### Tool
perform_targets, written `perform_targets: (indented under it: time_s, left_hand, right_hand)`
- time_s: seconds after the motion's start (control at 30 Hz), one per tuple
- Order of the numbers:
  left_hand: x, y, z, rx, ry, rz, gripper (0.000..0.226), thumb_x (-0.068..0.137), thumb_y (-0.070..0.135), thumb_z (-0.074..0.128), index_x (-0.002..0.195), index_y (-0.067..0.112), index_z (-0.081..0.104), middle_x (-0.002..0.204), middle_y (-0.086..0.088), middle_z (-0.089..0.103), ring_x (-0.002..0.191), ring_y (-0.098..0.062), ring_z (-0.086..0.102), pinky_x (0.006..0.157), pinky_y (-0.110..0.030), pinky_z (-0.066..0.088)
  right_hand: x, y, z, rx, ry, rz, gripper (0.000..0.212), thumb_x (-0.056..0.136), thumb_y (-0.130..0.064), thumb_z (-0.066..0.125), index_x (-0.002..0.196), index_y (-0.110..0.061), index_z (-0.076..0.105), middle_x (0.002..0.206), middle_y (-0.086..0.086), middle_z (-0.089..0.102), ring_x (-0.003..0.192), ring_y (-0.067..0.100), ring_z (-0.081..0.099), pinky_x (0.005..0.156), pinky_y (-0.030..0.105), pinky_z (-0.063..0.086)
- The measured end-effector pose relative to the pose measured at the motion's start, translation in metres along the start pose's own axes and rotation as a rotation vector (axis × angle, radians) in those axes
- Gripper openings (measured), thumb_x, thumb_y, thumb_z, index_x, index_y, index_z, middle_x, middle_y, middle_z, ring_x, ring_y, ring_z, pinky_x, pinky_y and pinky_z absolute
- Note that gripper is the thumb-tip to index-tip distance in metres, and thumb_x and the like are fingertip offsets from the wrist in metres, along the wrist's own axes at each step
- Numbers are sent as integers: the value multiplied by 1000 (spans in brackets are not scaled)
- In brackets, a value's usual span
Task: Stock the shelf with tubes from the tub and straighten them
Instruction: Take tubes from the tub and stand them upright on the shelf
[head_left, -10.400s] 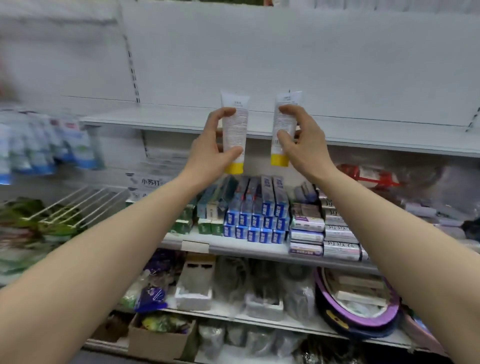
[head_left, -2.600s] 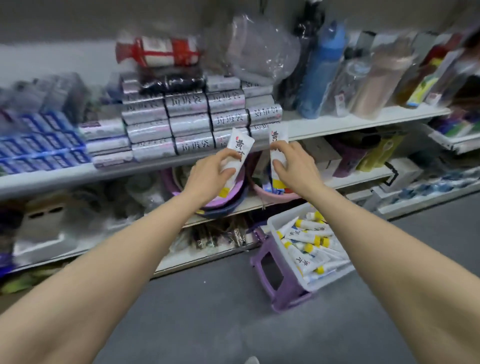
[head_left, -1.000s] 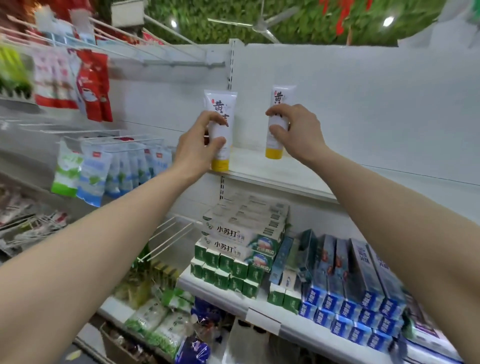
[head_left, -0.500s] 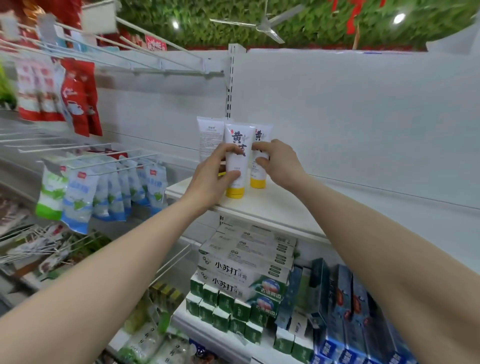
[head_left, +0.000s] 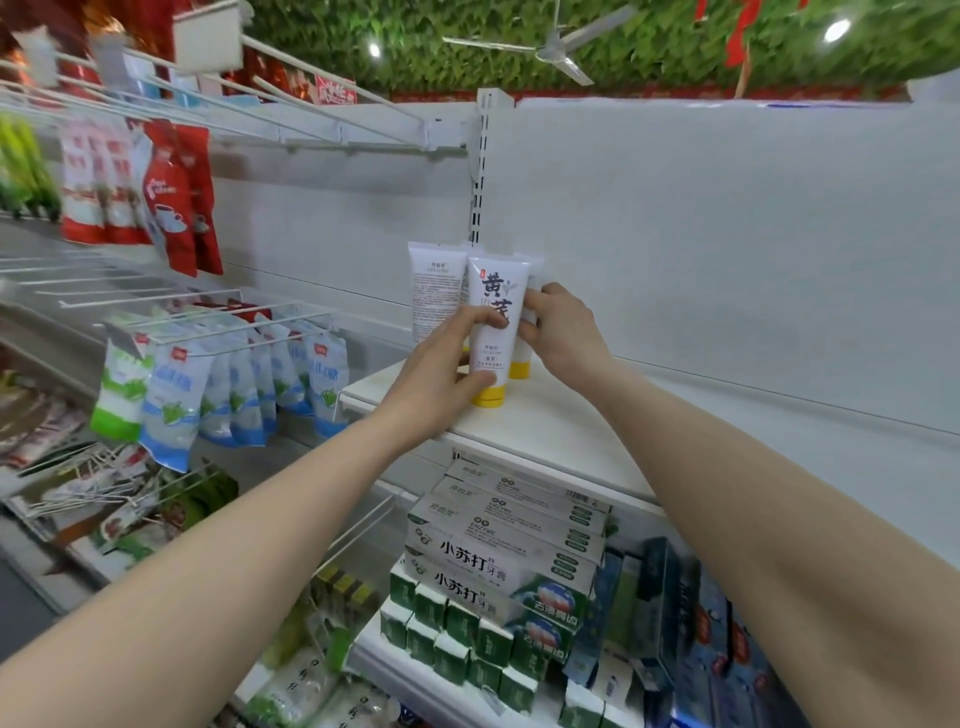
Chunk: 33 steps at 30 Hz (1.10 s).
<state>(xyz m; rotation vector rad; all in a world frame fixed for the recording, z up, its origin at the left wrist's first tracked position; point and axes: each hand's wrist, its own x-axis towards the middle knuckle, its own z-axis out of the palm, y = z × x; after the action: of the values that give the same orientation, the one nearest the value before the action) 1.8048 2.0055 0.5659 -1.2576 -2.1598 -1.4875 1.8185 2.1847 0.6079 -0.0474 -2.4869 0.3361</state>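
Left hand (head_left: 441, 371) grips the front tube (head_left: 493, 322), white, yellow cap down, label "黄芩"; it stands upright at the white shelf (head_left: 561, 436) corner. Right hand (head_left: 563, 332) pinches the rear tube (head_left: 522, 358); boxes below (head_left: 498, 566) read "小苏打".

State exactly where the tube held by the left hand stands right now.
In the head view the front tube stands cap-down at the white shelf's left end, gripped by the left hand, with another tube behind-left.
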Motion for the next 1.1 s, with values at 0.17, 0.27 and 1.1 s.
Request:
perform_targets:
  time_s: [0.17, 0.27, 1.1]
  left_hand:
    - [-4, 1, 3, 104, 18, 13, 50, 85, 9, 62, 114, 46, 43, 135, 9, 44, 112, -16, 56, 88, -41, 54]
    - [-12, 5, 2, 202, 81, 37, 49, 86, 13, 62, 126, 36, 44, 136, 6, 44, 121, -16, 49, 98, -43, 48]
    - [-199, 167, 102, 540, -27, 306, 49, 92, 26, 60, 139, 18, 44, 135, -6, 51, 121, -27, 48, 98, -38, 42]
  right_hand:
    - [-12, 4, -5, -10, -25, -32, 39, 96, -21, 50, 134, -28, 51, 116, 9, 50, 100, 32, 54, 85, 32, 39]
    - [-26, 10, -19, -50, -11, -38, 46, 97, -17, 48, 141, -30, 43, 131, 8, 45, 104, 32, 55, 88, 31, 38]
    - [-369, -16, -172, -739, -62, -38, 47, 95, -29, 53, 140, -18, 43, 133, 14, 49, 113, 34, 51, 88, 44, 44]
